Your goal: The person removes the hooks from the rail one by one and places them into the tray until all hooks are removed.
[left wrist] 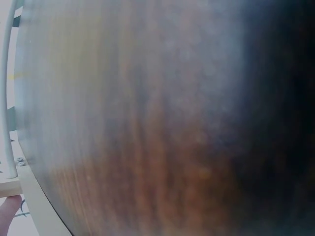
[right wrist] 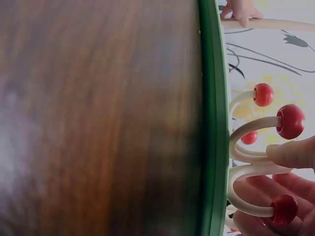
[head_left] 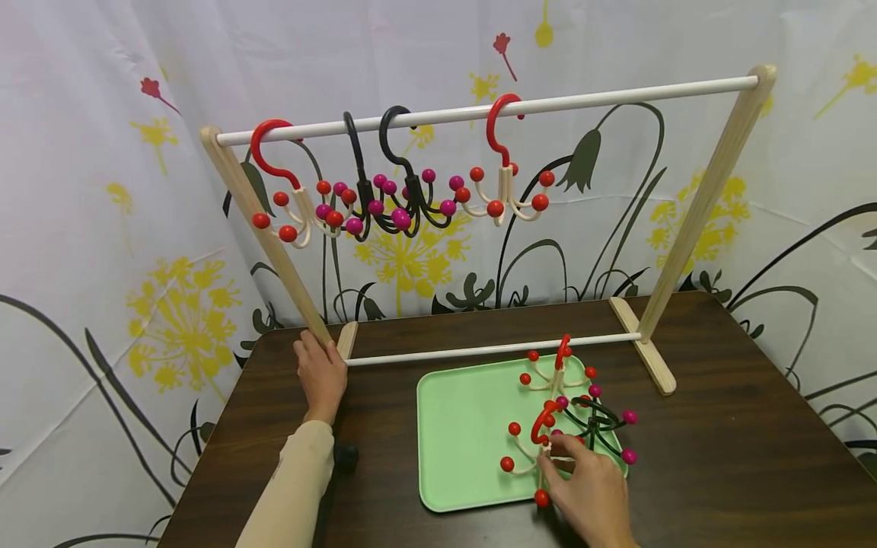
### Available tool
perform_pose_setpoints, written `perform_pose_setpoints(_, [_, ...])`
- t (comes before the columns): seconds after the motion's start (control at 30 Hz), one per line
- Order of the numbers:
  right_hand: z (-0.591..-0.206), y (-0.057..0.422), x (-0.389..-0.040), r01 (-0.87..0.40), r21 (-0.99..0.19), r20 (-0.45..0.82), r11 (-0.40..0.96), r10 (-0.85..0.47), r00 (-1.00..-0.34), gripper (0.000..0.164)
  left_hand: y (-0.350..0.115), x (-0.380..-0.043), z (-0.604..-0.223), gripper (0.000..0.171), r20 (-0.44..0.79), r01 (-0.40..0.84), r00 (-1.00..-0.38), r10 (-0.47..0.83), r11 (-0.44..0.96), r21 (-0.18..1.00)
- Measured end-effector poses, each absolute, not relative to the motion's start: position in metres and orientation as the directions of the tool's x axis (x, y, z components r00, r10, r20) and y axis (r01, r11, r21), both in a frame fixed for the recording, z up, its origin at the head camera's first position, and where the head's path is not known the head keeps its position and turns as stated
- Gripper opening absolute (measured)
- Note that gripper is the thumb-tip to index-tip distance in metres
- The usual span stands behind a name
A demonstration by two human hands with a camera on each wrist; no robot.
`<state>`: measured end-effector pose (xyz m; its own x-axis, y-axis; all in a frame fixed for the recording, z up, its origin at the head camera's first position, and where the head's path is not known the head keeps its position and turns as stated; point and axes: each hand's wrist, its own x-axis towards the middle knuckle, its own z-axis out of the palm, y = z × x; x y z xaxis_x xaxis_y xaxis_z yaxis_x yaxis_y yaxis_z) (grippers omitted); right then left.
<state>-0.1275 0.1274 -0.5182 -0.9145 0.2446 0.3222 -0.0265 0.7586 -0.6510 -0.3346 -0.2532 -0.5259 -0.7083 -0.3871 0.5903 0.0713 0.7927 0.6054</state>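
Note:
My left hand [head_left: 320, 379] holds the foot of the wooden left post [head_left: 263, 232] of a hanging rack. At the front right of a green tray [head_left: 455, 441], my right hand [head_left: 592, 487] pinches the cream stem of a red-topped multi-prong hook [head_left: 542, 423]. Red balls [right wrist: 290, 121] tip its curved prongs in the right wrist view. Behind it on the tray lie another red-and-cream hook [head_left: 560, 359] and a black hook [head_left: 603, 430] with magenta balls. Two red-topped hooks [head_left: 505, 141] and two black hooks [head_left: 411, 183] hang from the white rail [head_left: 617, 94].
The rack's right post [head_left: 706, 213] stands on a wooden foot [head_left: 644, 346] behind the tray. A lower white bar [head_left: 479, 351] crosses at the back of the dark wood table [head_left: 726, 457]. Close behind hangs a flowered curtain [head_left: 82, 190].

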Motion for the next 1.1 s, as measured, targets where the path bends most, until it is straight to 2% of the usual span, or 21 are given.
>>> perform_pose_setpoints(0.33, [-0.517,0.130,-0.128,0.021,-0.643,0.271,0.766,0.253,-0.928,0.022,-0.253,-0.336,-0.527,0.035,0.620,0.085,-0.686,-0.380,0.804,0.588])
perform_pose_setpoints(0.73, [-0.510,0.134,-0.120,0.063,-0.619,0.202,0.783,0.236,-0.950,0.029,-0.253,-0.336,-0.528,0.036,0.600,0.073,-0.699,-0.390,0.795,0.602])
perform_pose_setpoints(1.0, [-0.486,0.145,-0.112,0.088,-0.616,0.179,0.782,0.248,-0.952,0.026,-0.251,-0.335,-0.525,0.036,0.611,0.085,-0.691,-0.386,0.797,0.599])
perform_pose_setpoints(1.1, [-0.473,0.152,-0.109,0.072,-0.623,0.207,0.779,0.253,-0.945,0.022,-0.251,-0.334,-0.525,0.036,0.613,0.085,-0.689,-0.387,0.797,0.598])
